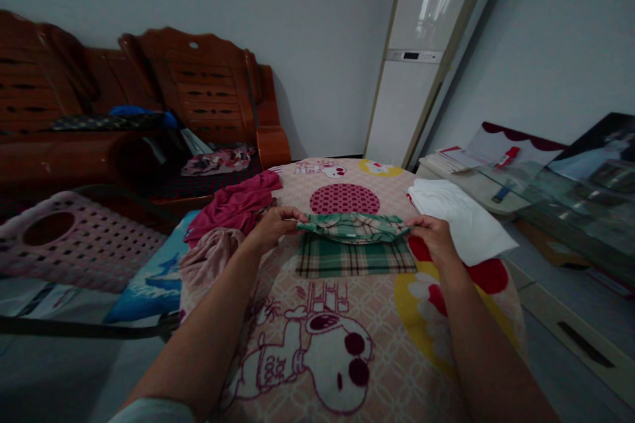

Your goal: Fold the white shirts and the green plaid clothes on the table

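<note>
A green plaid shirt (357,258), folded into a wide rectangle with its collar at the far side, lies in the middle of the covered table. My left hand (278,226) pinches the left end of its upper folded edge. At the opposite end, my right hand (430,232) grips the other corner between thumb and fingers. The edge between both hands looks slightly raised, while the lower part rests flat on the patterned tablecloth (297,337). To the right of my right hand sits a folded white garment (459,218).
Crumpled dark pink cloth (233,201) and paler pink cloth (211,254) lie at the table's left edge. Beyond are wooden chairs (203,92) and a pink plastic basket (99,238). A glass-topped cabinet (585,211) stands right; a tall white air conditioner (411,99) fills the corner.
</note>
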### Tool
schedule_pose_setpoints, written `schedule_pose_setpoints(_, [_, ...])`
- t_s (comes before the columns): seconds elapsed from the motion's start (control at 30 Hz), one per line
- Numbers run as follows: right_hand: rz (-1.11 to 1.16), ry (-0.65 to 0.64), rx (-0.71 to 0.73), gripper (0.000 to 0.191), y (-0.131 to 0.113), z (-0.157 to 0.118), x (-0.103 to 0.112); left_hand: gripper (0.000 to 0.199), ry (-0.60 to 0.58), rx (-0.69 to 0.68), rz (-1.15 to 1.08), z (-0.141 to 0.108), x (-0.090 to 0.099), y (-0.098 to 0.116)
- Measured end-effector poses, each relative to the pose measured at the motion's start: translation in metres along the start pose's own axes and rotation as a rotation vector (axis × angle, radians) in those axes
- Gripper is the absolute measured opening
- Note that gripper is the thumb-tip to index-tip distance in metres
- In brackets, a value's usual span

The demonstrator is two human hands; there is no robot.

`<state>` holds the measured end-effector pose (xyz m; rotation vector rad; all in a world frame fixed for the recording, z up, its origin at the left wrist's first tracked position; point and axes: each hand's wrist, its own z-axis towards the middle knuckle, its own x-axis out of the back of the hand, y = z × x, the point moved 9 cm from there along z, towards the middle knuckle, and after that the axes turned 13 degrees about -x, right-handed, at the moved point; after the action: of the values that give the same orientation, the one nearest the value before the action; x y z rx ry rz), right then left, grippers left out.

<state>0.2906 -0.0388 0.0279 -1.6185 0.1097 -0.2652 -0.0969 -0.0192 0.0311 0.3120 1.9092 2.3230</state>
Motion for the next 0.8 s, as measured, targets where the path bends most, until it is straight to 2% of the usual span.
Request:
schedule_pose_setpoints(0.13, [-0.239, -0.099, -0.094, 0.018, 0.019, 0.000, -0.003, 0.013, -0.303, 0.109, 0.124, -0.009, -0.019, -0.019])
schedule_pose_setpoints(0.23, [-0.429, -0.083, -0.033, 0.023, 0.019, 0.001, -0.001, 0.019, -0.406, 0.120, 0.225, -0.010, -0.019, -0.028])
schedule_pose_setpoints(0.3, [-0.502, -0.035, 0.066, 0.023, 0.007, 0.000, 0.000, 0.025, -0.368, 0.063, 0.321, -0.005, -0.012, -0.024])
schedule_pose_setpoints(0.4, [-0.505, 0.065, 0.198, 0.024, -0.015, -0.007, -0.001, 0.026, -0.141, -0.145, 0.463, 0.005, -0.002, 0.003])
schedule_pose_setpoints(0.47, [-0.469, 0.090, 0.257, 0.024, -0.025, -0.014, -0.010, 0.026, -0.062, -0.279, 0.500, 0.006, -0.010, 0.020])
schedule_pose_setpoints(0.5, [-0.458, 0.076, 0.276, 0.024, -0.028, -0.018, -0.018, 0.026, -0.067, -0.330, 0.509, 0.006, -0.020, 0.026])
schedule_pose_setpoints(0.57, [-0.471, 0.009, 0.280, 0.023, -0.025, -0.023, -0.040, 0.027, -0.148, -0.390, 0.537, 0.004, -0.044, 0.027])
schedule_pose_setpoints(0.67, [-0.639, -0.096, 0.217, 0.016, -0.009, -0.026, -0.072, 0.023, -0.342, -0.358, 0.620, 0.002, -0.075, 0.009])
schedule_pose_setpoints(0.73, [-0.764, -0.115, 0.195, 0.012, 0.001, -0.026, -0.084, 0.021, -0.423, -0.309, 0.665, 0.001, -0.083, -0.003])
schedule_pose_setpoints(0.8, [-0.817, -0.082, 0.200, 0.010, 0.003, -0.025, -0.087, 0.020, -0.423, -0.301, 0.691, 0.001, -0.085, -0.005])
